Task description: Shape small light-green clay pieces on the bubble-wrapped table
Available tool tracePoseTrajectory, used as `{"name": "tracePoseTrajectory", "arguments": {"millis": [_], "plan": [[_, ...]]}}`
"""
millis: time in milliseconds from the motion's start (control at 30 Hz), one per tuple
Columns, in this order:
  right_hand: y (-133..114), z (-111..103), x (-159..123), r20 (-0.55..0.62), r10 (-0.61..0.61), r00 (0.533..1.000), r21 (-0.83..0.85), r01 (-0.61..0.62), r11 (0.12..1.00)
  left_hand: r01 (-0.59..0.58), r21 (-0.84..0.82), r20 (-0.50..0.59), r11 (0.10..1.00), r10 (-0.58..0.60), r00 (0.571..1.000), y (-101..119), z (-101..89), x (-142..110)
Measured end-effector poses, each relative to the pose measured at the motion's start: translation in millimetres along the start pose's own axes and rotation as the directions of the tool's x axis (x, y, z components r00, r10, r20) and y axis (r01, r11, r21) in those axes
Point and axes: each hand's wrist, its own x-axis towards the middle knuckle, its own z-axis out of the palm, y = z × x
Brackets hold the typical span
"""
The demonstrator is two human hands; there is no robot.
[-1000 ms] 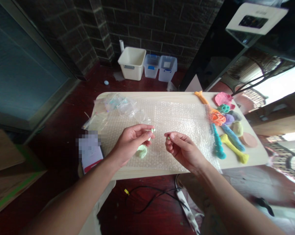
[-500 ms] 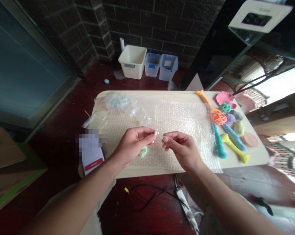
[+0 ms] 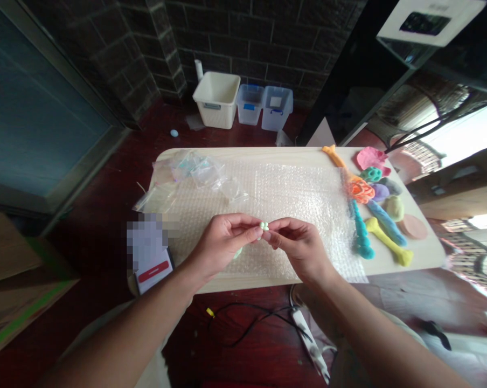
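Observation:
My left hand and my right hand meet above the bubble wrap on the pale table. Both pinch one small pale green clay piece between their fingertips. A larger lump of pale green clay lies on the wrap, mostly hidden behind my left hand.
Coloured clay shapes lie in a row at the table's right end. Clear plastic bags sit at the far left. A phone rests at the left edge. Bins stand by the brick wall. A power strip and cables lie on the floor.
My hands have come together: the right hand moved left to the left hand, and the small green bits that each held apart are now joined between the fingertips.

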Motion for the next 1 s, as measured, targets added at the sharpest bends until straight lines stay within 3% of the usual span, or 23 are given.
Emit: {"name": "tracePoseTrajectory", "arguments": {"millis": [533,600,667,733,800,900,1000], "plan": [[5.7,-4.9,0.7,0.014,0.013,1.000,-0.023,-0.013,1.000,0.011,-0.038,0.020,0.999,-0.010,1.000,-0.7,-0.7,0.8],[5.3,-6.1,1.3,0.015,0.014,1.000,-0.008,-0.013,1.000,-0.014,0.036,0.005,0.999,0.014,1.000,-1.3,-1.3,0.3],[3.1,-8.7,2.4,0.001,-0.002,1.000,-0.006,0.002,1.000,-0.100,0.220,-0.024,0.970,0.108,0.994,-2.1,-1.0,0.0],[-0.5,-13.0,3.7,-0.027,-0.042,0.999,-0.019,0.041,0.999,-0.239,0.464,0.008,0.853,0.265,0.964,-3.6,1.5,1.2],[-4.6,-18.5,4.8,-0.062,-0.087,0.994,-0.057,0.083,0.995,-0.369,0.677,0.136,0.637,0.384,0.913,-6.5,6.2,4.4],[-9.9,-26.6,5.4,-0.099,-0.133,0.986,-0.163,0.116,0.980,-0.477,0.831,0.354,0.287,0.387,0.851,-14.9,14.5,11.1],[-13.4,-31.6,3.7,-0.112,-0.130,0.985,-0.237,0.101,0.966,-0.517,0.852,0.460,0.082,0.351,0.815,-25.7,18.6,15.6]]}}
